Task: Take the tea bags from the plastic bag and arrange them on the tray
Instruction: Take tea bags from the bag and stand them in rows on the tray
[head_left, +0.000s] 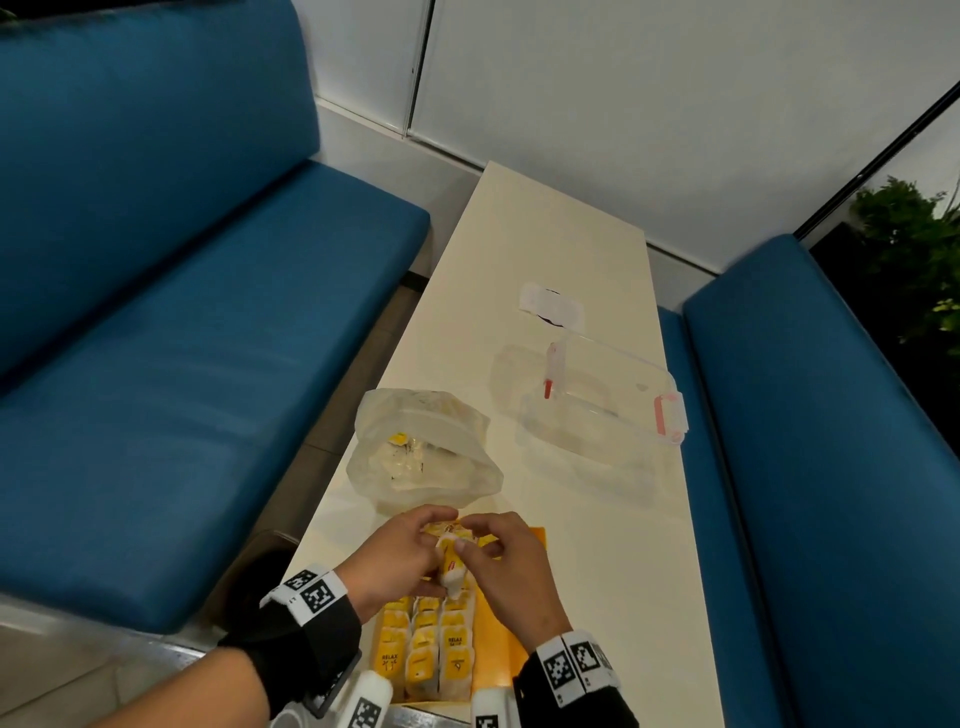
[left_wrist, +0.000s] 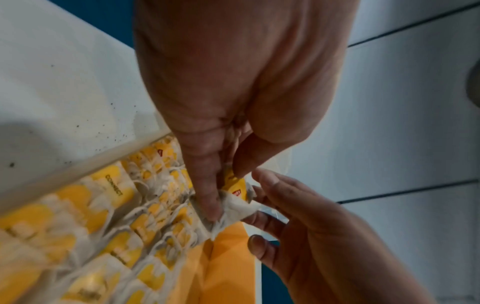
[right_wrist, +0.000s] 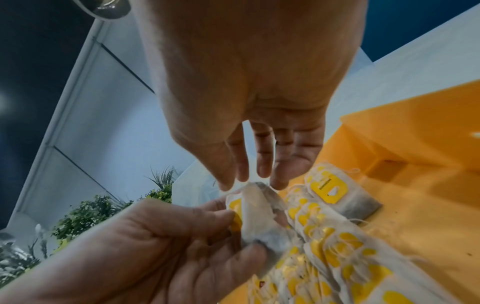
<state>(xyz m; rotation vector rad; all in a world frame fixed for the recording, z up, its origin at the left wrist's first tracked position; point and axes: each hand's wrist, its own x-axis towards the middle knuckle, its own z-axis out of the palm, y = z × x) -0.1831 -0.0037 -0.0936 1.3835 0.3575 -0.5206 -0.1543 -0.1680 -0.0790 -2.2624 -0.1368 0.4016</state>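
- Pinching a white paper tea bag with a yellow tag (head_left: 451, 564), the left hand (head_left: 397, 558) grips it between thumb and curled fingers above the far end of the orange flat tray (head_left: 506, 644).
- Right hand (head_left: 506, 564): fingers relaxed, tips just beside the bag's top edge; actual contact cannot be told.
- Rows of yellow-tagged tea bags (head_left: 428, 649) lie on the tray beneath both palms.
- Crumpled clear plastic bag (head_left: 423, 452) sits just beyond the fingertips.

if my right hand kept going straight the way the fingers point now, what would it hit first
Most likely the tea bag that the left hand pinches: the right hand's fingertips sit just short of its top edge. Depth is unclear, so they may already be touching it.
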